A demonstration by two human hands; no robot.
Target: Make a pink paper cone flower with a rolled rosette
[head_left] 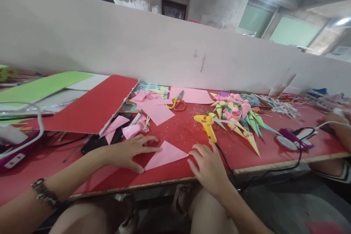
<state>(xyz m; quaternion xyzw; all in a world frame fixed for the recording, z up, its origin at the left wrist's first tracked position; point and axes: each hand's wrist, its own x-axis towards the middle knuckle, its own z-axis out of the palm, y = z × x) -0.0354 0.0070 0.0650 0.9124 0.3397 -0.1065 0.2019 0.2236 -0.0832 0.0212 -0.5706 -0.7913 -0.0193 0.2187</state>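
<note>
A pink triangular sheet point(166, 156) lies flat near the front edge of the red table. My left hand point(133, 152) rests at its left side, fingers spread, with the thumb and a fingertip by its edge. At the sheet's right-hand tip is my right hand point(205, 164), its fingers apart and touching or nearly touching that tip. Just beyond my right hand lies a yellow glue gun point(207, 126) with a glue stick in its back. Scissors point(177, 103) with yellow and orange handles lie behind, beside more pink sheets point(157, 111).
Small pink, yellow and green paper cones point(238, 111) are heaped at the back right. A red board point(95, 106) covers the left side. Purple power strips point(297, 139) with cables sit at both sides. Another person's arm point(338, 131) reaches in at the right. A white partition point(153, 51) stands behind.
</note>
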